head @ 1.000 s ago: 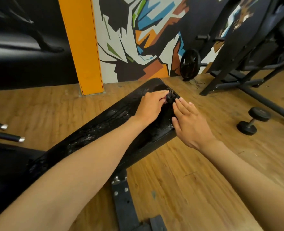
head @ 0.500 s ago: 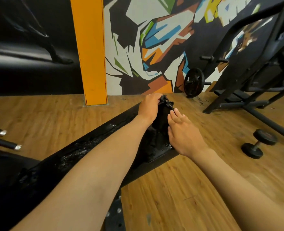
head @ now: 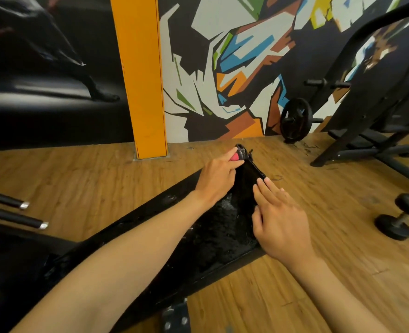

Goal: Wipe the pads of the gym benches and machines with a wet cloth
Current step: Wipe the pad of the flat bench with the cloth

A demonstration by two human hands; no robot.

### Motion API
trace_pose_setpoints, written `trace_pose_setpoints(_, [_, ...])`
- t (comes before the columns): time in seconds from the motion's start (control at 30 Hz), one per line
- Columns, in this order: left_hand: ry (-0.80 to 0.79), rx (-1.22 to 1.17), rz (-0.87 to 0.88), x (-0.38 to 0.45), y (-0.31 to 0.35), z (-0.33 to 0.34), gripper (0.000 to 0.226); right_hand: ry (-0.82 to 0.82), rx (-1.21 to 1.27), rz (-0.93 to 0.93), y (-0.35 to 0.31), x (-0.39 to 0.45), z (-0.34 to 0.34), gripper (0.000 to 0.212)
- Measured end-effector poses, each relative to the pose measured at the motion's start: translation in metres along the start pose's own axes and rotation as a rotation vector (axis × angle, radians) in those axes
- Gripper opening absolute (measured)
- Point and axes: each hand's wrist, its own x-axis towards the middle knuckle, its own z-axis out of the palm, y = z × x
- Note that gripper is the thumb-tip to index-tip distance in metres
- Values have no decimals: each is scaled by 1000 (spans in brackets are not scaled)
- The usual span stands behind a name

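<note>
A long black bench pad runs from lower left to the middle, wet and shiny in patches. A black wet cloth lies on its far end, one corner pulled up off the pad. My left hand pinches that raised corner, where a small pink patch shows at the fingertips. My right hand lies with straight fingers on the cloth's right edge, at the pad's end. Both forearms cross over the pad and hide part of it.
A black dumbbell lies on the wooden floor at the right. A weight plate leans at the mural wall beside a black machine frame. An orange pillar stands behind. Two bar handles jut in from the left.
My left hand has lifted the cloth's corner up and away from the pad's end, stretching the cloth. My right hand has stayed flat on it. The view has tilted upward.
</note>
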Motion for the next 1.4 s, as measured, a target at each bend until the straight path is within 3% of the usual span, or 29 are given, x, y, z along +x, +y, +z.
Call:
trace_pose_setpoints(0.17, [20, -29, 51, 12, -5, -7, 67, 16, 51, 11, 1, 0, 2, 54])
trace_pose_setpoints(0.33, [-58, -57, 24, 26, -14, 6, 39, 49, 97, 26, 2, -1, 3, 53])
trace_pose_setpoints(0.47, [-136, -114, 20, 38, -23, 12, 45, 76, 107, 27, 1, -1, 4, 54])
trace_pose_setpoints(0.6, [-103, -176, 8, 34, -19, 16, 45, 94, 115, 38, 1, -1, 4, 54])
trace_pose_setpoints(0.8, [-7, -82, 55, -13, -3, 14, 49, 70, 93, 52, -1, -2, 3, 55])
trace_pose_setpoints(0.9, [-54, -86, 89, -9, -9, 14, 53, 71, 93, 56, -2, -2, 2, 54])
trace_pose_setpoints(1.03, [-133, -148, -40, 35, -23, 13, 62, 84, 112, 56, -1, -2, 2, 52])
trace_pose_setpoints(1.2, [-56, -184, -84, 33, -14, 11, 49, 83, 123, 59, -1, -2, 1, 53])
trace_pose_setpoints(1.4, [23, -181, 63, 4, -4, -4, 45, 91, 134, 65, -1, -3, 1, 53])
